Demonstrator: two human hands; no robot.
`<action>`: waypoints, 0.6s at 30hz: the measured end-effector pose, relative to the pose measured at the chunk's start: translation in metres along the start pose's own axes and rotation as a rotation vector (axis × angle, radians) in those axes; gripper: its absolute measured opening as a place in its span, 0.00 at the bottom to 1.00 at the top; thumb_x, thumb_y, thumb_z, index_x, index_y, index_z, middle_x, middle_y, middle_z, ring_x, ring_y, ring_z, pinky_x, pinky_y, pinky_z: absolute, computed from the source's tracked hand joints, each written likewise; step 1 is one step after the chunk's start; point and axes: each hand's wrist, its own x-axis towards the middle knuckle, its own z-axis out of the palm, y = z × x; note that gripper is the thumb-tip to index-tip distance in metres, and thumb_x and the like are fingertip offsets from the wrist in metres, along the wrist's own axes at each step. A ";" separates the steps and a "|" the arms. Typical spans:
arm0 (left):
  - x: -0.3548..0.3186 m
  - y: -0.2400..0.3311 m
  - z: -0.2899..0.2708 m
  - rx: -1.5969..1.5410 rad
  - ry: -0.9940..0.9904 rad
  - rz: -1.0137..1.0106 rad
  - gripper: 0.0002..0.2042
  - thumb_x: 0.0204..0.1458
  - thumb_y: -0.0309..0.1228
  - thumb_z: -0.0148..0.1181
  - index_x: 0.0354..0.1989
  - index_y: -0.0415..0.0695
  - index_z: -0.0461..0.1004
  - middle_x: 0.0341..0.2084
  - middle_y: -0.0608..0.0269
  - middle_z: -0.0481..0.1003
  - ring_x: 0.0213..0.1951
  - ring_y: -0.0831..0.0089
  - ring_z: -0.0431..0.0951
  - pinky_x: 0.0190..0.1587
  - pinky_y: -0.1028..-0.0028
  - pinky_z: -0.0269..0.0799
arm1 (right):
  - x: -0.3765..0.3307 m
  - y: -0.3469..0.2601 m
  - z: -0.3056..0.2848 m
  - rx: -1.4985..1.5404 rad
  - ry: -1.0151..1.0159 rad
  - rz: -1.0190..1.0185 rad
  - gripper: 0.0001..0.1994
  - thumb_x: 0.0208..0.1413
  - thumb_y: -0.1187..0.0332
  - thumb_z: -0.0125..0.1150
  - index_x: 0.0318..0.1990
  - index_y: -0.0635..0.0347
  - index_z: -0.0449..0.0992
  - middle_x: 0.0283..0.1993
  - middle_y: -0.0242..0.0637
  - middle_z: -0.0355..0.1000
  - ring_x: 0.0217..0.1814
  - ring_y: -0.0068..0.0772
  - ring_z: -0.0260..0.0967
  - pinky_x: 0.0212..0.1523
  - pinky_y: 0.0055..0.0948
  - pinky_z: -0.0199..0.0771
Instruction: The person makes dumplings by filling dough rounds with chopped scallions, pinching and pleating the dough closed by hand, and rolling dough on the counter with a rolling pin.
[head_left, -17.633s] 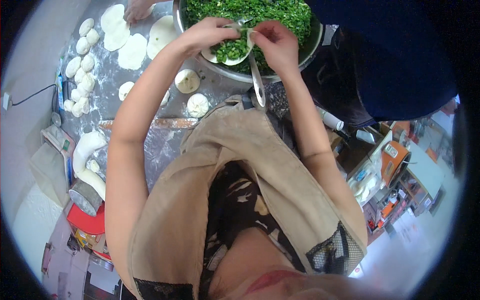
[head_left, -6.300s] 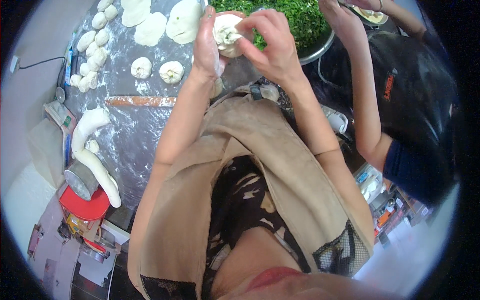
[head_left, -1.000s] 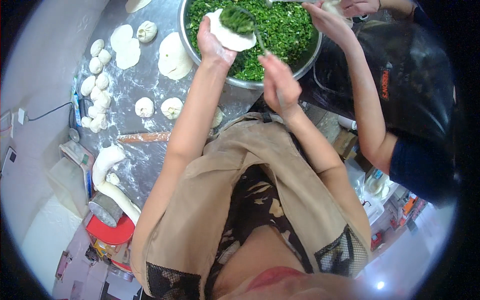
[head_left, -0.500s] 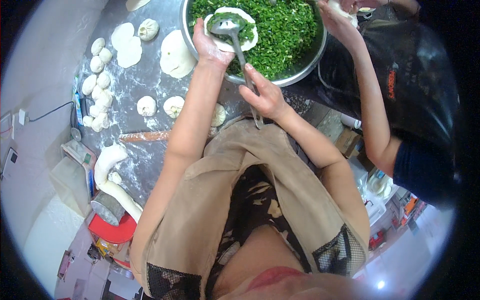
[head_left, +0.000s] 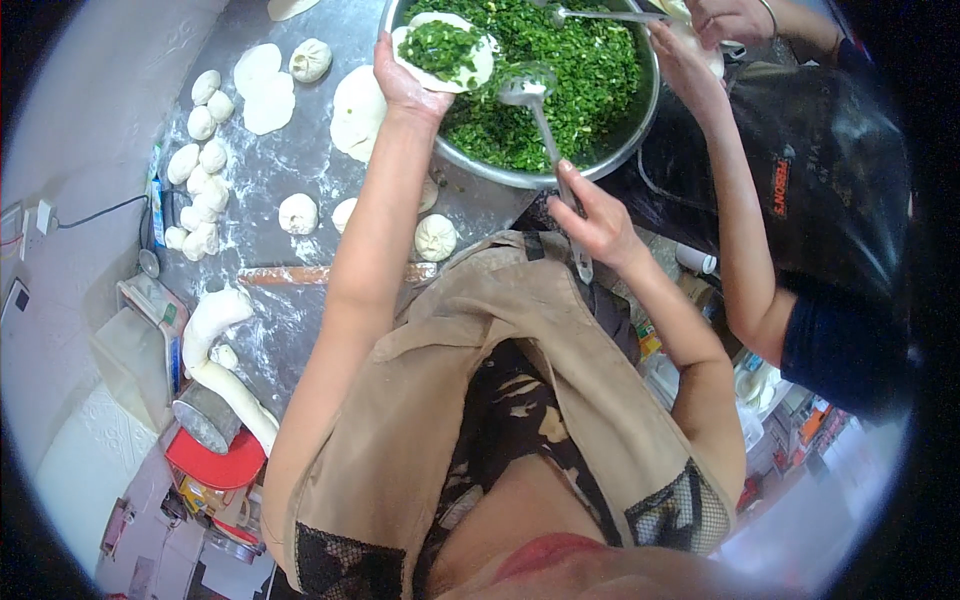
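Observation:
On my left hand [head_left: 408, 92] rests a round dough wrapper [head_left: 483, 68], cupped by the palm and fingers. A mound of chopped green filling [head_left: 440, 50] sits in its middle. My right hand [head_left: 597, 222] is closed round the handle of a metal spoon [head_left: 548, 135]. The spoon's bowl hangs over the chopped greens [head_left: 590, 75], just right of the wrapper. These greens fill a large steel basin [head_left: 500, 176], and my left hand is at its left side.
Finished buns [head_left: 435, 237], dough pieces [head_left: 205, 190], flat wrappers [head_left: 268, 100] and a rolling pin [head_left: 285, 274] lie on the floured table. A long dough roll [head_left: 210, 330] is near the left edge. At right, a co-worker's hands [head_left: 690, 75] hold dough beside a second spoon [head_left: 610, 15].
The spoon has come off the filling on the wrapper and moved right and down with my right hand. My left hand and the wrapper have shifted slightly left.

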 end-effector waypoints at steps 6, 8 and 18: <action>-0.023 -0.002 0.004 0.037 -0.086 -0.180 0.27 0.56 0.50 0.39 0.54 0.40 0.64 0.48 0.49 0.70 0.51 0.51 0.71 0.54 0.49 0.65 | 0.040 0.040 0.021 0.288 0.165 0.601 0.12 0.54 0.74 0.53 0.46 0.62 0.74 0.42 0.46 0.73 0.38 0.37 0.74 0.39 0.26 0.75; -0.035 -0.003 0.003 0.020 -0.117 -0.270 0.28 0.56 0.50 0.39 0.53 0.38 0.64 0.48 0.47 0.70 0.50 0.51 0.71 0.54 0.50 0.66 | 0.080 0.039 0.018 1.026 0.059 1.129 0.10 0.59 0.70 0.51 0.43 0.65 0.75 0.33 0.35 0.73 0.34 0.25 0.71 0.37 0.23 0.72; -0.043 -0.014 -0.002 -0.053 -0.129 -0.349 0.26 0.57 0.49 0.42 0.50 0.37 0.66 0.44 0.48 0.73 0.46 0.55 0.74 0.51 0.55 0.70 | 0.096 0.033 0.017 0.842 0.204 1.017 0.13 0.55 0.65 0.55 0.38 0.67 0.78 0.31 0.36 0.74 0.30 0.23 0.68 0.31 0.23 0.68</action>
